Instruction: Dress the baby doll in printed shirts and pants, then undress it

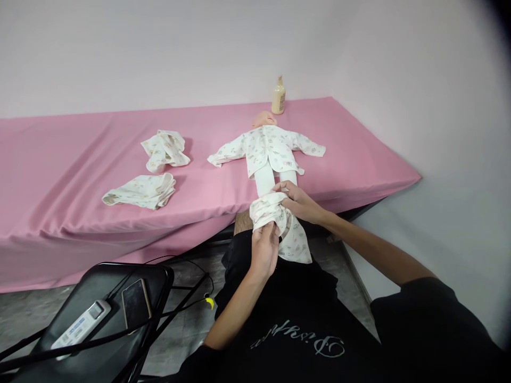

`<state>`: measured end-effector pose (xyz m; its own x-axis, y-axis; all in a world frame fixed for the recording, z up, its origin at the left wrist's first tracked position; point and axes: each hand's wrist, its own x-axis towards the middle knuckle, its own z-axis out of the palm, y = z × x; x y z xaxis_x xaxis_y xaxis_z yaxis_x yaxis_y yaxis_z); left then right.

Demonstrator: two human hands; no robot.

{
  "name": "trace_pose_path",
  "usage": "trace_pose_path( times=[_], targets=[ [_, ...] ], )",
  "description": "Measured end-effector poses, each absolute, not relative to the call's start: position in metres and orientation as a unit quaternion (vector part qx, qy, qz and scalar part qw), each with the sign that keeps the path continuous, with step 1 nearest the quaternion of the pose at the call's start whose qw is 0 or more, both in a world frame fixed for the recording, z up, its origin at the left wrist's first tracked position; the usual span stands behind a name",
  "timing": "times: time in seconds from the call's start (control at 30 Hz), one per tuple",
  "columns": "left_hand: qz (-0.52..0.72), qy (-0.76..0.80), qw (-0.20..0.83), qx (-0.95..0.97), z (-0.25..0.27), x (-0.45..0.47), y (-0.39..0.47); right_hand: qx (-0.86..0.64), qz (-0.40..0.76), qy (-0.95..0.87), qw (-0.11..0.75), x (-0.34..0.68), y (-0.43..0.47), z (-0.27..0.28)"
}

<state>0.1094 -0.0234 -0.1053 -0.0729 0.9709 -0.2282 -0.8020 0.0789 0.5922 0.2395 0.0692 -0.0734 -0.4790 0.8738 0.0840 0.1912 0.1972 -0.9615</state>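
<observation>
A baby doll (264,119) lies on its back, dressed in a white printed jacket (265,146) with both sleeves spread wide. Its white legs (265,180) point toward me. Bunched around the lower legs are matching printed baby pants (268,206), with one pant leg hanging down over my lap. My left hand (265,250) pinches the gathered cloth from below, its fingertips partly tucked into the fabric. On the other side, my right hand (299,203) holds the upper edge of the pants by the doll's leg. The doll's feet are hidden in the cloth.
Two crumpled printed garments, one upper (165,150) and one lower (140,191), lie left on the pink sheet (80,175). A pump bottle (279,97) stands behind the doll's head. At lower left, a black folding chair (107,276) bears a phone (136,303) and a white power strip-like device (82,325).
</observation>
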Motion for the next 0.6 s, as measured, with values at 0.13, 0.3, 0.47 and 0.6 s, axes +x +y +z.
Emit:
trace_pose_path(
  times=[0.13,0.3,0.47,0.6],
  targets=[
    [0.667,0.337,0.651,0.133,-0.101,0.112,-0.019,-0.426,0.434,-0.730,0.311,0.237,0.072,-0.071],
    [0.681,0.348,0.614,0.196,-0.102,0.113,-0.016,-0.423,0.404,-0.755,0.296,0.234,0.072,-0.067],
    [0.677,0.365,0.610,0.192,-0.101,0.110,-0.009,-0.413,0.414,-0.762,0.279,0.235,0.069,-0.065],
    [0.666,0.356,0.638,0.148,-0.098,0.105,-0.001,-0.416,0.411,-0.771,0.254,0.234,0.069,-0.067]
  ],
)
